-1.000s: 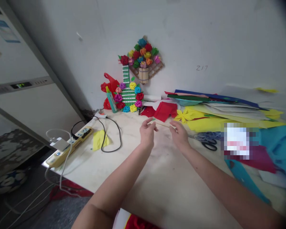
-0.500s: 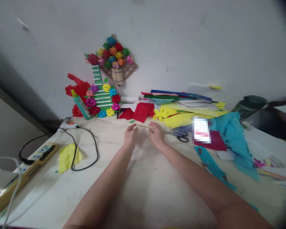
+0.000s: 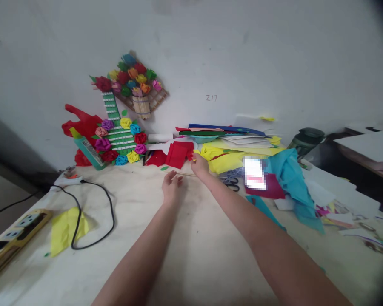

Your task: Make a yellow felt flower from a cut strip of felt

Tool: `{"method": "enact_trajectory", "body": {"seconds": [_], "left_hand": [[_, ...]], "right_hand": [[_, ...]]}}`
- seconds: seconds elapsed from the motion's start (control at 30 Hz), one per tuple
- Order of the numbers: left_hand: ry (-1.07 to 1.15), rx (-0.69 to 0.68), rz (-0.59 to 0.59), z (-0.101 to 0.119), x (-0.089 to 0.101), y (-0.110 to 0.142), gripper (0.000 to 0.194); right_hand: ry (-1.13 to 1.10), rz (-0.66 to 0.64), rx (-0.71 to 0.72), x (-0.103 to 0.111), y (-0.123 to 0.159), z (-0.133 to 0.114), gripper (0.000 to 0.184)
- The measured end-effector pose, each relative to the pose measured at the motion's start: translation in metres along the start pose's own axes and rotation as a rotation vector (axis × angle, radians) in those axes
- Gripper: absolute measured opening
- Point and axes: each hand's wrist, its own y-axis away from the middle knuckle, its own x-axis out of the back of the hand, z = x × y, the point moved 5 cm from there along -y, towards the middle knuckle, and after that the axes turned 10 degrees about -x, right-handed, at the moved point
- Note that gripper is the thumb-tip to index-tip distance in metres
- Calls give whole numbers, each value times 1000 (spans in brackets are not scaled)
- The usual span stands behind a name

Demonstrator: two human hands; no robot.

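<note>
My right hand point(image 3: 200, 166) reaches to the back of the table, its fingers pinched on a yellow paper flower point(image 3: 195, 152) that the hand partly covers. My left hand point(image 3: 172, 186) hovers low over the cloth with its fingers apart and holds nothing. Between the two hands a thin pale stick point(image 3: 185, 174) lies on the cloth, its right end hidden behind my right hand. Folded red paper point(image 3: 178, 154) lies just beyond my left hand, with a small green paper leaf point(image 3: 164, 168) in front of it.
Scissors point(image 3: 232, 184) lie right of my right arm, near turquoise crepe paper point(image 3: 285, 174). Paper stacks point(image 3: 223, 131) line the wall. A flower-trimmed green guitar shape point(image 3: 121, 138) and a glue bottle point(image 3: 90, 151) stand back left. A black cable point(image 3: 112, 212) loops near a power strip point(image 3: 25, 223).
My right hand has let go of the stick and moved back to the yellow flower. My left hand has come off the stick, which now lies on the cloth. The view has shifted right.
</note>
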Motion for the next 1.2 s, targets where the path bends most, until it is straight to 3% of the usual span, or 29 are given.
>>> {"method": "enact_trajectory", "body": {"seconds": [0.23, 0.33, 0.43, 0.53, 0.67, 0.77, 0.87, 0.93, 1.07, 1.2], "left_hand": [[-63, -75, -57, 1, -3, 3, 27], [-55, -90, -45, 1, -1, 2, 28], [-67, -150, 1, 6, 3, 0, 32], [-118, -273, 89, 18, 8, -1, 40], [-111, -398, 202, 33, 12, -1, 55], [-68, -279, 222, 31, 11, -2, 53], [29, -61, 48, 23, 2, 0, 32], [36, 5, -86, 22, -4, 5, 24], [192, 85, -189, 24, -12, 16, 25], [298, 244, -270, 19, -21, 23, 35]], "right_hand": [[-87, -39, 63, -20, -37, -30, 56], [-63, -91, 24, -29, -42, -32, 45], [-52, -85, 50, -28, -37, -36, 27], [-159, -106, 149, -19, -24, -40, 21], [-499, -326, 213, 0, 0, -40, 15], [-738, -505, 96, 12, 17, -35, 11], [-842, -551, -5, 19, 34, -28, 10], [-909, -551, -75, 20, 44, -21, 12], [-968, -531, -156, 18, 61, -4, 19], [-1014, -639, -231, 12, 75, 7, 16]]}}
